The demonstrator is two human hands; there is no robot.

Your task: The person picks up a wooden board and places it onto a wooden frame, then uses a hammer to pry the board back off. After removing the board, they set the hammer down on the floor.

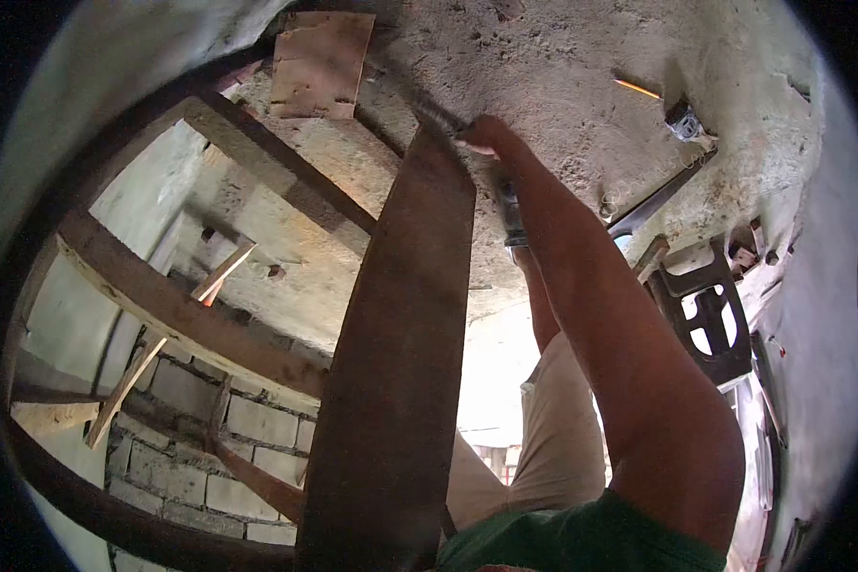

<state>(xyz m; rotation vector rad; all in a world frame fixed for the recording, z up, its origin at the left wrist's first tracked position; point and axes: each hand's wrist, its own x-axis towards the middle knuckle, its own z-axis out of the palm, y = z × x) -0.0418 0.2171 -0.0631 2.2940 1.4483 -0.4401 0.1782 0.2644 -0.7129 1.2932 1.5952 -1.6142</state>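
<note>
A wide dark wooden plank [400, 334] runs from the bottom of the head view up to the middle, its far end near my right hand [486, 135]. My right hand is closed around one end of a long thin tool [415, 95], smeared by motion, which stretches up and to the left past the plank's far end. Whether the tool touches the plank I cannot tell. My left hand does not show. Beneath my right forearm, my leg and a dark-strapped foot [512, 214] rest on the rough floor.
A brown flat sheet [322, 65] lies at the top. Wooden beams [191, 315] cross the left side above a block wall [181, 429]. At right are a pencil [637, 89], a small roundish item [686, 124], a long dark blade [663, 198] and a black plastic stool [710, 310].
</note>
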